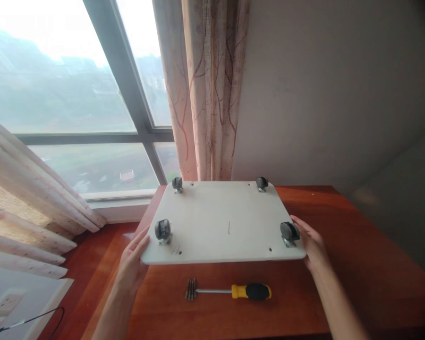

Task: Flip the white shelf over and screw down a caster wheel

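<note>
A white board [212,212] with rounded corners is held level above the wooden table, its underside facing up. Black caster wheels stand at its corners, among them the near left caster [163,230] and the near right caster [289,232]. My left hand [132,257] grips the board's left edge, fingers along the side. On the opposite edge, my right hand [313,243] has hold of it near the caster. In front of the board lies a yellow and black screwdriver [251,291]. Several screws [190,289] rest by its tip.
The reddish wooden table [357,264] extends to the right, against a grey wall [322,94]. A patterned curtain [208,94] hangs behind the board, beside a window [74,85]. At lower left, a black cable [38,314] runs near a wall socket [7,303].
</note>
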### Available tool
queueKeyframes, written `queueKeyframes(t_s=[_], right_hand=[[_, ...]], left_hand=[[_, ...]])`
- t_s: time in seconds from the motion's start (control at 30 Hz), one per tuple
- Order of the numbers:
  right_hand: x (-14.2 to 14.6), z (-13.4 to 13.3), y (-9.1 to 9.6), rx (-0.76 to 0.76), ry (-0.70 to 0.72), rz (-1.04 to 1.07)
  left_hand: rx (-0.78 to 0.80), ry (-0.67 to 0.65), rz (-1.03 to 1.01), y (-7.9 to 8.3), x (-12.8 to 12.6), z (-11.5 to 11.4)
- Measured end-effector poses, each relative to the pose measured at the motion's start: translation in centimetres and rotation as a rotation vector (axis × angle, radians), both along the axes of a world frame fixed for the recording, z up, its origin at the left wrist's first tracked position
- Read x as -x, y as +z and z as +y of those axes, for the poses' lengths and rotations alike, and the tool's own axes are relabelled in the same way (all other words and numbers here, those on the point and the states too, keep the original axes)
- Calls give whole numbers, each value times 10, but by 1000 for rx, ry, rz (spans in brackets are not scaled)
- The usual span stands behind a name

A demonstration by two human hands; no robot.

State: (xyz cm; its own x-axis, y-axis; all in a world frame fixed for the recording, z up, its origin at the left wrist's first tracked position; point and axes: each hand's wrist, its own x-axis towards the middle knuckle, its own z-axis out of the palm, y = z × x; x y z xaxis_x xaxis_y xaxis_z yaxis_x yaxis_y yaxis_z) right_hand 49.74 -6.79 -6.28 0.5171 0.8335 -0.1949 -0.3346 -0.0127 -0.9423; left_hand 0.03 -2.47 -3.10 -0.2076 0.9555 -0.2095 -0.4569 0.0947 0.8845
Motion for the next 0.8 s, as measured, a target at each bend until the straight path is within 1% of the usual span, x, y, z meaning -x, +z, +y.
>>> queueKeyframes(t_s=[0.1,0.2,0.3,0.37,0.43,0.53,0.6,0.63,0.67,0.7,0.73,0.8], right_hand=[[-2,-2,0,7,7,4],[-3,-4,1,12,43,-16],[-3,-5,3,51,82,-67],[-3,-7,5,82,70,-142],[-2,-13,8,72,-1,-243],[-1,-35,15,-40,-256,-433],[3,-58,21,-117,-392,-547],[5,-71,25,-130,-388,-578],[10,-84,28,-126,-320,-598],[15,-95,31,-119,-211,-618],[22,-104,34,-111,-76,-648],[40,-113,38,-102,224,-749]], left_hand=[[15,0,16,3,-1,0],[46,-6,19,6,-1,-2],[55,-17,6,6,-2,-2],[57,-13,-15,6,-4,-3],[73,19,-39,5,-6,-5],[97,85,-7,2,-4,-18],[128,81,122,-1,1,-32],[150,54,217,-2,3,-40],[170,14,319,-3,4,-48],[175,-34,417,-4,4,-56],[160,-90,503,-5,2,-63],[75,-213,654,-6,-6,-76]])
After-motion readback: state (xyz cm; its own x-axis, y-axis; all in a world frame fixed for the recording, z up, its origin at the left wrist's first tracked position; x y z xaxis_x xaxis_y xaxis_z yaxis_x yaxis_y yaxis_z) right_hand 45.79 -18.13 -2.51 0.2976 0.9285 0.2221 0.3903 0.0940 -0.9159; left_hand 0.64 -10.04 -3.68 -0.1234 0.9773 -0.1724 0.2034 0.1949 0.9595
